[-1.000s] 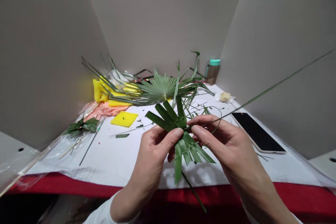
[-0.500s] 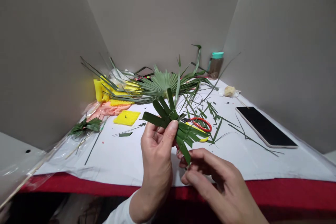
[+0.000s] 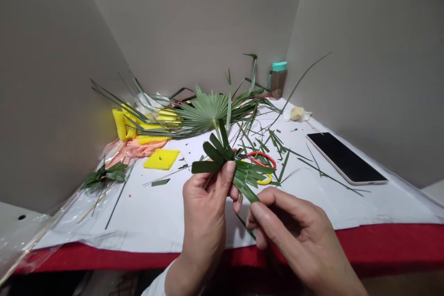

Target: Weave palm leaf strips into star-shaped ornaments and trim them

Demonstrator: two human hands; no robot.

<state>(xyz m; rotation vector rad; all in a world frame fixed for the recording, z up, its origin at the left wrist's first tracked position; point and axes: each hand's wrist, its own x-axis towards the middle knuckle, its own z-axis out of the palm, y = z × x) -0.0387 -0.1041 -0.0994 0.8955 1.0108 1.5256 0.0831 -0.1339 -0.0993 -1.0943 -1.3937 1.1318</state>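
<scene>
My left hand (image 3: 204, 208) pinches a woven piece of dark green leaf strips (image 3: 222, 159) above the white-covered table (image 3: 159, 212), thumb pressed on its middle. My right hand (image 3: 287, 231) sits just below and to the right, fingers curled round the lower end of one strip that hangs from the piece. Behind the piece lie red-handled scissors (image 3: 265, 161) among cut leaf slivers.
A fan palm leaf (image 3: 204, 113) and long blades pile up at the back with yellow foam pieces (image 3: 161, 158). A phone (image 3: 345, 157) lies at the right, a teal-capped bottle (image 3: 277, 78) in the corner, another leaf bundle (image 3: 104, 174) at left. Grey walls enclose the table.
My right hand dropped from beside the piece to below it, and the long thin blade it pulled out to the right is no longer stretched across. The view shifted slightly.
</scene>
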